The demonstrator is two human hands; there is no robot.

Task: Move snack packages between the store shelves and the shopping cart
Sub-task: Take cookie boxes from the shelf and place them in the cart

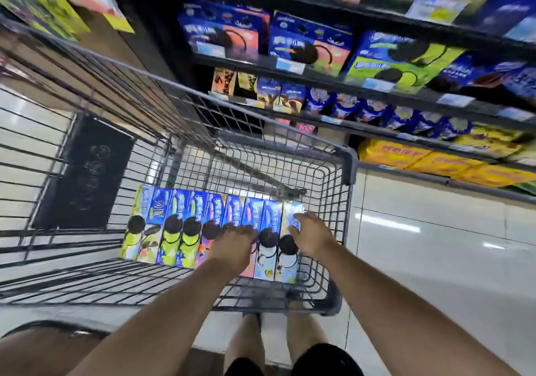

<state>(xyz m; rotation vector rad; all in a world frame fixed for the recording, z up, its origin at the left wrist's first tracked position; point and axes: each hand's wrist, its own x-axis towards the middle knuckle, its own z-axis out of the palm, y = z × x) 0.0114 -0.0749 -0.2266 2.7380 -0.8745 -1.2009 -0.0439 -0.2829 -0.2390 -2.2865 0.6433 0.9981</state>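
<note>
A row of several cookie boxes [174, 225] stands on edge across the bottom of the grey wire shopping cart [349, 169], near its front end. The boxes are blue with green, pink or white panels. My left hand [232, 248] lies on the tops of the pink boxes in the middle of the row, fingers forward; whether it grips one is hidden. My right hand [310, 235] curls over the upper edge of the rightmost white and blue box [288, 262], beside the cart's right wall.
Store shelves [319, 79] at the upper right hold more blue cookie boxes [307, 45], small packets, and yellow packs [420, 161] at the bottom. A dark panel [84, 172] hangs at the cart's left side. Shiny tiled floor [435, 245] lies to the right; my legs stand below the cart.
</note>
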